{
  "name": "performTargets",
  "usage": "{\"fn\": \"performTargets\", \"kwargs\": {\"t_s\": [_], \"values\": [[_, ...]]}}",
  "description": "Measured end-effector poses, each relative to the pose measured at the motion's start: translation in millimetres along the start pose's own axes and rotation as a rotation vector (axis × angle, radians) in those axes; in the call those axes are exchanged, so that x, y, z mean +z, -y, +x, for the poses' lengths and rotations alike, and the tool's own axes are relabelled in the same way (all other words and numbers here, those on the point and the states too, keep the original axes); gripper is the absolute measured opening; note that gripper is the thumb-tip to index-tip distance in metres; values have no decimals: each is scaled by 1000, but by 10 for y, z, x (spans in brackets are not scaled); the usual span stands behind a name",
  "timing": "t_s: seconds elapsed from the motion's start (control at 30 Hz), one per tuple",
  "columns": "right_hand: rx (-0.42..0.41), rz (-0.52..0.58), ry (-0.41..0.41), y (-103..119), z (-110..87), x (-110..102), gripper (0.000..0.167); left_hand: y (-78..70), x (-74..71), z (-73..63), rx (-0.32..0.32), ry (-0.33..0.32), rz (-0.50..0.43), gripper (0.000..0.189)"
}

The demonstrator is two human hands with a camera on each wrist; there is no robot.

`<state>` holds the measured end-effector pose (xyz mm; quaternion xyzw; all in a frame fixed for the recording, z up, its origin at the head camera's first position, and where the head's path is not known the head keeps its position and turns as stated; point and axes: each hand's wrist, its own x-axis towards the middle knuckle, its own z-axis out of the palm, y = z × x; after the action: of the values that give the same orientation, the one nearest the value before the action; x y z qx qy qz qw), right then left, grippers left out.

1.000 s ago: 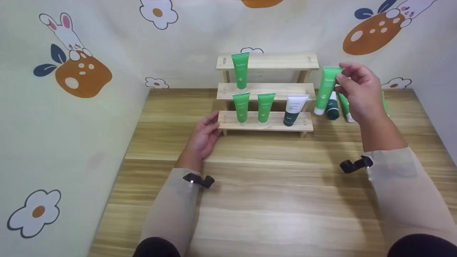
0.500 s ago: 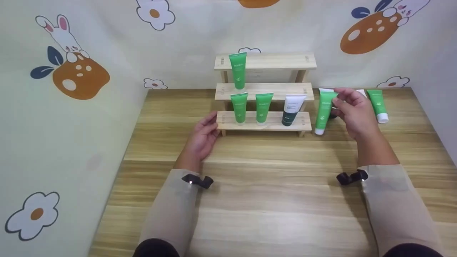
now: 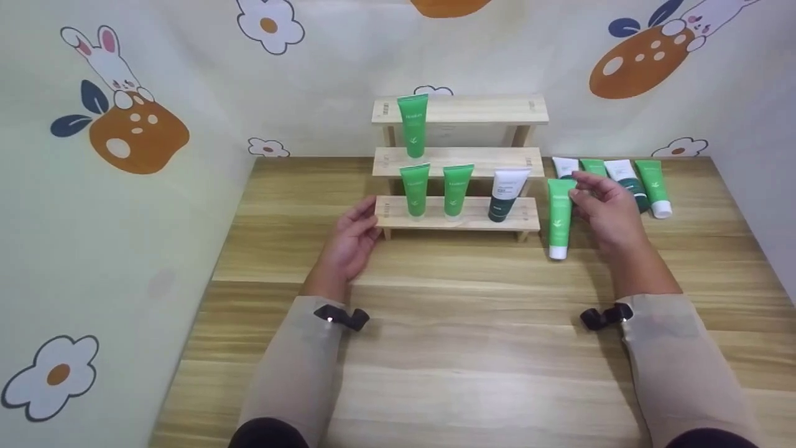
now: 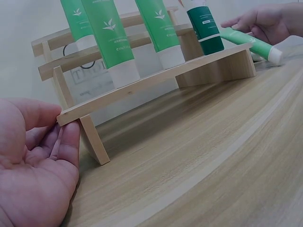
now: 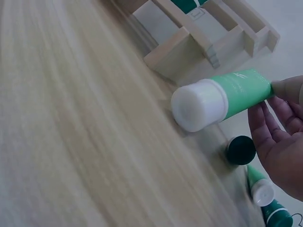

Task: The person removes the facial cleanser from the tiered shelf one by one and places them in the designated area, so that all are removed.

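Pinching green tube [image 3: 561, 218] by flat end with right hand [image 3: 612, 211], right of frame centre; gripping wooden rack [image 3: 463, 160] with left hand [image 3: 349, 246], mid-frame. Might topple standing tubes [image 3: 458, 190] if jolting rack; might drop tube given edge-only pinch.

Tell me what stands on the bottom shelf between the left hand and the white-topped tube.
Two green tubes, caps down and apart from each other, stand on the bottom shelf between the left hand and the white-topped tube; the head view shows this.
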<state>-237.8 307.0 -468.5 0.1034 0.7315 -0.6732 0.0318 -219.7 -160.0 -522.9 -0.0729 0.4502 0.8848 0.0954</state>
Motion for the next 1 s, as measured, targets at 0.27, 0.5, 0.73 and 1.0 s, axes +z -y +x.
{"fn": "performTargets", "kwargs": {"t_s": [0.27,0.5,0.73,1.0], "values": [[-17,-44,34,-116,60,15,57,-6,3,-3,-14,-12,-8,59],[-37,-167,53,-203,95,4,58,-2,-2,1,2,-8,-4,57],[-53,-257,114,-252,105,-37,63,9,-6,12,8,-6,-9,56],[-57,-330,131,-250,97,-59,64,13,2,17,3,-18,-15,55]]}}
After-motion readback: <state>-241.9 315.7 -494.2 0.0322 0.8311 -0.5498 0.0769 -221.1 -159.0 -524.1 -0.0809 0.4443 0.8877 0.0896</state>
